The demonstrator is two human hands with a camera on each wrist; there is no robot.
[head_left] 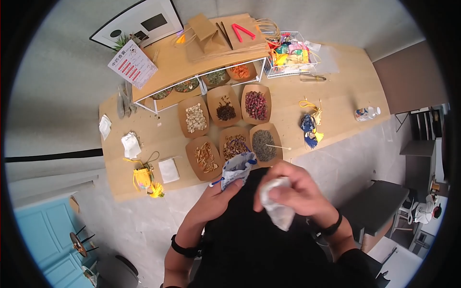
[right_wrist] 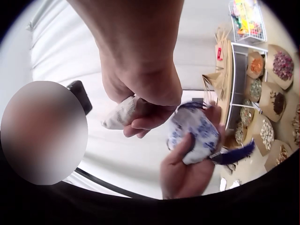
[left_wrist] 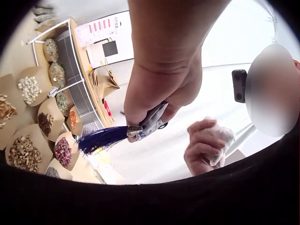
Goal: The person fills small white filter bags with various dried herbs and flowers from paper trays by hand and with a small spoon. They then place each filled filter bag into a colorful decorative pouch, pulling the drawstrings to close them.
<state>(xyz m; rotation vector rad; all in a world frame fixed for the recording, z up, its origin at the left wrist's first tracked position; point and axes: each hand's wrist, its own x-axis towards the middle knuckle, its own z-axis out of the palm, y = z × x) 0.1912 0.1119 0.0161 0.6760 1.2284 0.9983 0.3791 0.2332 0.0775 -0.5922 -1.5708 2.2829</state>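
My left hand (head_left: 216, 201) grips a blue-and-white patterned fabric pouch (head_left: 236, 169) by its side, in front of my chest at the table's near edge. In the head view the mouth of the pouch gapes. A dark blue tassel (left_wrist: 103, 139) hangs from it, plain in the left wrist view. Just to the right, my right hand (head_left: 298, 189) pinches a small white filled bag (head_left: 280, 213) between thumb and fingers. The right wrist view shows this white bag (right_wrist: 119, 115) apart from the patterned pouch (right_wrist: 199, 129).
Several paper trays of dried herbs and flowers stand before me, among them rosebuds (head_left: 256, 104) and grey-brown grains (head_left: 264, 145). A yellow pouch (head_left: 142, 177) and a white bag (head_left: 168, 170) lie left. Tasselled pouches (head_left: 311, 126) and a bottle (head_left: 367, 114) are right. Behind stands a shelf (head_left: 168, 62).
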